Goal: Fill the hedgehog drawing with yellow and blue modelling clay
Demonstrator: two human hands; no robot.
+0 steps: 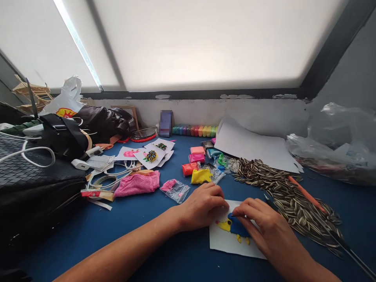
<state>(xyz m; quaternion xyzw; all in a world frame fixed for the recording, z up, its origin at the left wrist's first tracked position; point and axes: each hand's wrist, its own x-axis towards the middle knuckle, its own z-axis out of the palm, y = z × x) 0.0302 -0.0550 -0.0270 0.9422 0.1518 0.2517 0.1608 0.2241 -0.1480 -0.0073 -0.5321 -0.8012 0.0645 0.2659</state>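
A white paper card [219,241] lies on the blue table in front of me. It bears a clay animal with a blue body [236,225], a yellow pointed head [225,225] with a red nose tip, and small yellow feet. My left hand [204,205] is closed, its curled fingers pressing on the card's upper left part. Over the blue clay, my right hand [264,225] has thumb and fingers pinched close together. Whatever is between those fingertips is too small to make out. Right of the card spreads a heap of striped sunflower seeds [299,211].
Clay packs, including yellow clay [202,176] and red clay [190,169], sit beyond my hands. Finished cards [151,156], a pink cloth [137,184] and a black bag [38,184] are leftward. An orange stick [307,194] and tweezers [348,248] rest on the seeds.
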